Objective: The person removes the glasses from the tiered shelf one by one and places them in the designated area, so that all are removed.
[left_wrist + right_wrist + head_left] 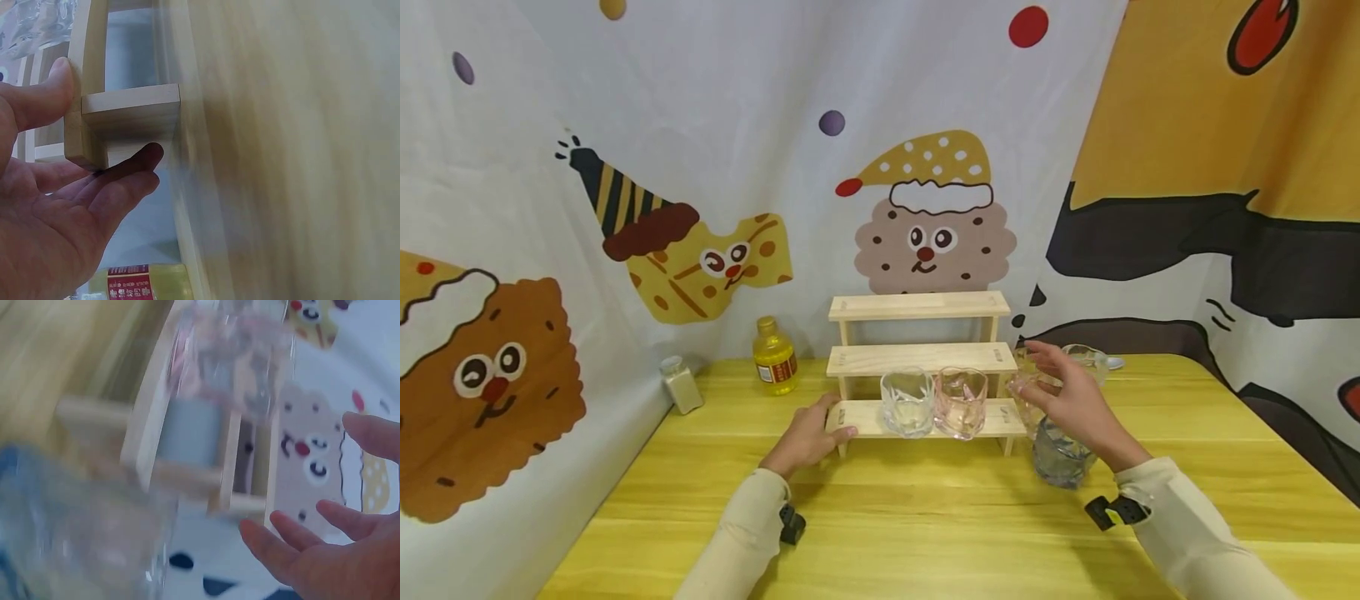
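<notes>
Head view. Three-tier wooden stand (921, 358) on the tabletop (887, 517), back near the printed cloth (752, 108). Clear glass (907, 408) and pink glass (960, 408) upright side by side on the lowest tier, the one nearest the person; probably put there for the easy reach. Left hand (808, 435) at that tier's left end, presumably to steady a light frame. Right hand (1075, 404) over the glassware at the stand's right: blue-grey glass (1062, 454) in front, further glassware (1088, 362) behind, partly hidden. This cluster sits close to the right hand, likely to keep the carry short. Yellow bottle (776, 358) and small jar (681, 385) stand off to the left, apart from the glasses, seemingly out of the way.

Left wrist view. Thumb on the lowest board, fingers passing round its end beside the leg: a light hold on the stand. Grip at the end rather than the middle leaves the shelf surface free, I judge. Bottle label shows at the bottom edge.

Right wrist view. Blurred. Fingers spread, nothing between them. Pink glass on its board above; large blurred glass lower left, apparently the blue-grey one, not held.
</notes>
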